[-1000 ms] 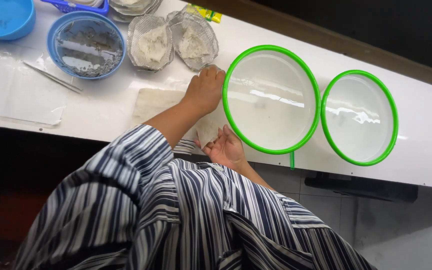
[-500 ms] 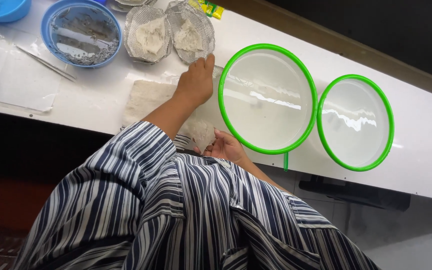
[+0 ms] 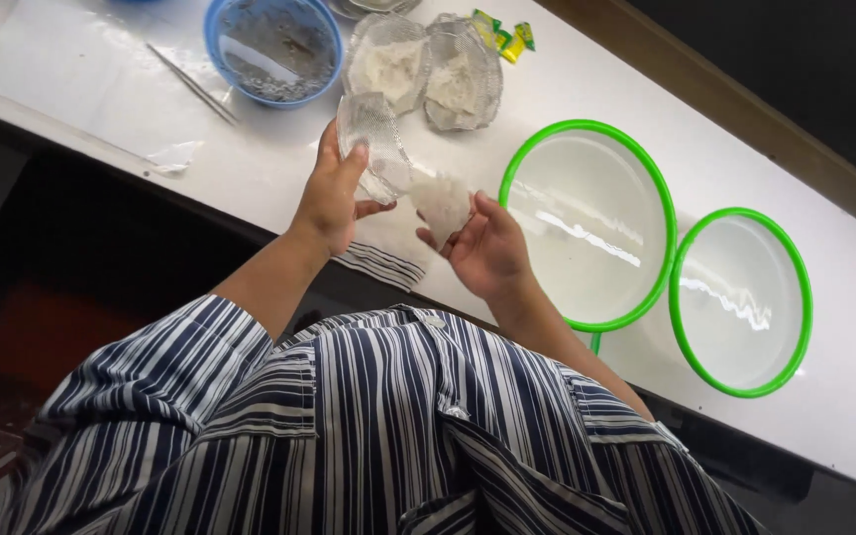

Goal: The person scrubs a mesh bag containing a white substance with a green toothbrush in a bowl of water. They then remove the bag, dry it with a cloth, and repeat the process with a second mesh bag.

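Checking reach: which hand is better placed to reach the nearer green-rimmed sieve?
Probably right: the right hand, holding a white lump, is beside the sieve; the left hand holds a clear cup farther off.

a: what have you got in your left hand [image 3: 334,193]?

b: you're holding a small clear glass dish [image 3: 374,144], ribbed, tilted on its side above the table's near edge, your fingers wrapped round its rim. its open side faces your other hand.

a: and the right hand [image 3: 487,248]?

b: it cups a white, crumpled, fibrous lump [image 3: 441,203], pinched between thumb and fingers. the lump sits just beside the dish's lower edge, seemingly touching it; whether some of it lies inside the dish, you can't tell.
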